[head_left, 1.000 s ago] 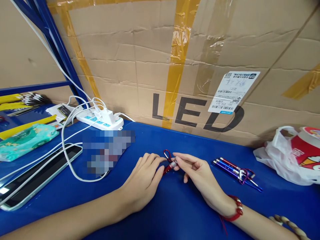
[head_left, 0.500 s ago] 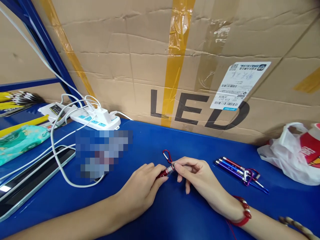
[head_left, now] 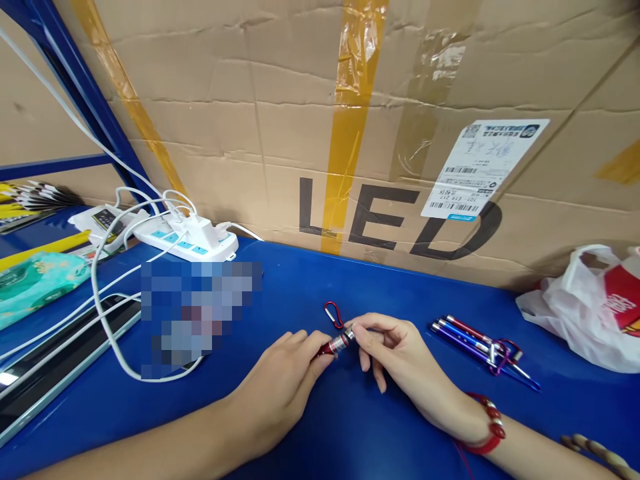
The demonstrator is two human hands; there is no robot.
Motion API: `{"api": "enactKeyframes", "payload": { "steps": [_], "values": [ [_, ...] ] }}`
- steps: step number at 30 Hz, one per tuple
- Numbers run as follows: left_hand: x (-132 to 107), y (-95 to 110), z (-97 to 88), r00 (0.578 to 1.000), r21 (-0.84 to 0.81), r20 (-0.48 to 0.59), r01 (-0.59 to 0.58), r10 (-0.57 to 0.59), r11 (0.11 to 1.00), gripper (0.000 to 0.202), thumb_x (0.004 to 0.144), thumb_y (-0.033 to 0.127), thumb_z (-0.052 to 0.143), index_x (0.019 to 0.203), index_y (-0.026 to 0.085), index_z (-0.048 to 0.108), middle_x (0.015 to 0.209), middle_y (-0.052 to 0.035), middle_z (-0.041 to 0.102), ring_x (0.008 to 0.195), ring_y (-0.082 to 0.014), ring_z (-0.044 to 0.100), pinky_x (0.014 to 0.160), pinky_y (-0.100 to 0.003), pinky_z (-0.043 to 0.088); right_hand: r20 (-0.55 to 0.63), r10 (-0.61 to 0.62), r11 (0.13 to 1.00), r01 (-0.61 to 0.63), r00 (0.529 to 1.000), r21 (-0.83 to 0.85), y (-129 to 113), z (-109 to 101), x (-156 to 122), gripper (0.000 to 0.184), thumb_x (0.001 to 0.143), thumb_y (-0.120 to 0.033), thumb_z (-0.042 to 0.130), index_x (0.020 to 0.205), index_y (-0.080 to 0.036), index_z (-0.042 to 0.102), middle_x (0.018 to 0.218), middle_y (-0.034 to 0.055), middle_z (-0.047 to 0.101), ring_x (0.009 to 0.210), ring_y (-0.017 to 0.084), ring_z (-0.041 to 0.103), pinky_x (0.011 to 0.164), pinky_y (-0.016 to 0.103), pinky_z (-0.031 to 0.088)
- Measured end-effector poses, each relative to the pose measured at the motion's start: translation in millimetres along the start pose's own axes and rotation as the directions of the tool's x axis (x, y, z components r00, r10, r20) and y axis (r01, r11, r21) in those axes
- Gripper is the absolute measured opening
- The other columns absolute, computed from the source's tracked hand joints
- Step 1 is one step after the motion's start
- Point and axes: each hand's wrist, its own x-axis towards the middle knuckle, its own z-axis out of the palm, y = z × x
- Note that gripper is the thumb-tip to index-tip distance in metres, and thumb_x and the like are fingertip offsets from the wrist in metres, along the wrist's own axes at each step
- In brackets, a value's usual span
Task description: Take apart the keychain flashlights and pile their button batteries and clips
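My left hand is closed around the red body of a small pen-shaped laser pointer, which has a pale label band and a silver end. The thumb and index finger of my right hand pinch that silver end, while the other fingers curl loosely below. Just behind the pointer, a red carabiner clip lies on the blue tabletop. Several similar pens in red, blue and purple, with clips at their ends, lie together to the right of my right hand.
A white power strip with plugs and cables stands at the back left. A phone-like dark slab and a green packet lie at left. Behind is a large cardboard box; a white plastic bag sits at right.
My right hand has shifted slightly toward the pointer's tip, and more of the silver end shows between my hands. The left hand keeps its hold. The view has moved slightly.
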Motion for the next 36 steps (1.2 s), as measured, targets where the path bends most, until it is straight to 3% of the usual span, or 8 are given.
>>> {"api": "enactKeyframes", "payload": {
  "steps": [6,11,22,28,36],
  "values": [
    [-2.3,-0.1,-0.2,0.993,-0.138,-0.100,0.054,-0.068,0.989,0.021,0.096,0.028,0.028,0.099,0.023,0.048,0.085,-0.0006,0.054,0.079,-0.0151,0.052,0.072,-0.028,0.041,-0.056,-0.151,0.963,0.134,0.987,-0.235,3.0,-8.8,6.1,0.037,0.081,-0.050,0.058,0.090,-0.015,0.066,0.059,0.0014,0.057,0.049,0.010,0.050,0.042,0.019,0.039],
    [-1.3,-2.3,1.0,0.985,-0.157,-0.163,0.039,-0.065,0.987,0.015,0.095,0.029,0.035,0.099,0.025,0.049,0.095,0.0010,0.055,0.090,-0.0147,0.051,0.082,-0.029,0.040,0.005,-0.269,0.890,0.251,0.963,-0.380,1.8,-6.1,4.4,0.024,0.089,-0.038,0.051,0.089,-0.019,0.065,0.079,0.0022,0.065,0.064,0.013,0.057,0.059,0.023,0.044],
    [0.5,-3.8,3.5,0.979,-0.119,-0.200,0.001,-0.025,0.993,0.013,0.093,0.026,0.039,0.097,0.021,0.051,0.095,-0.0033,0.057,0.091,-0.0171,0.051,0.084,-0.033,0.043,0.042,-0.363,0.763,0.323,0.931,-0.560,-0.2,-2.3,2.3,0.022,0.092,-0.035,0.047,0.089,-0.022,0.065,0.086,0.0015,0.066,0.078,0.017,0.060,0.074,0.029,0.044],
    [1.5,-5.6,3.7,0.977,-0.043,-0.210,0.018,-0.027,0.999,0.013,0.092,0.024,0.041,0.097,0.021,0.053,0.097,-0.0028,0.057,0.092,-0.0179,0.050,0.084,-0.034,0.043,-0.015,-0.421,0.770,0.348,0.907,-0.535,5.6,-4.8,4.1,0.019,0.089,-0.034,0.052,0.086,-0.020,0.066,0.086,0.0032,0.063,0.072,0.015,0.056,0.068,0.027,0.043],
    [3.0,-3.3,2.9,0.980,-0.019,-0.200,-0.027,0.023,0.999,0.011,0.089,0.020,0.048,0.096,0.021,0.057,0.094,-0.0017,0.059,0.091,-0.0170,0.052,0.087,-0.034,0.040,0.051,-0.411,0.771,0.376,0.910,-0.514,5.9,-4.6,1.8,0.015,0.086,-0.029,0.058,0.085,-0.021,0.071,0.084,0.0047,0.063,0.075,0.017,0.058,0.069,0.029,0.045]
  ]
}}
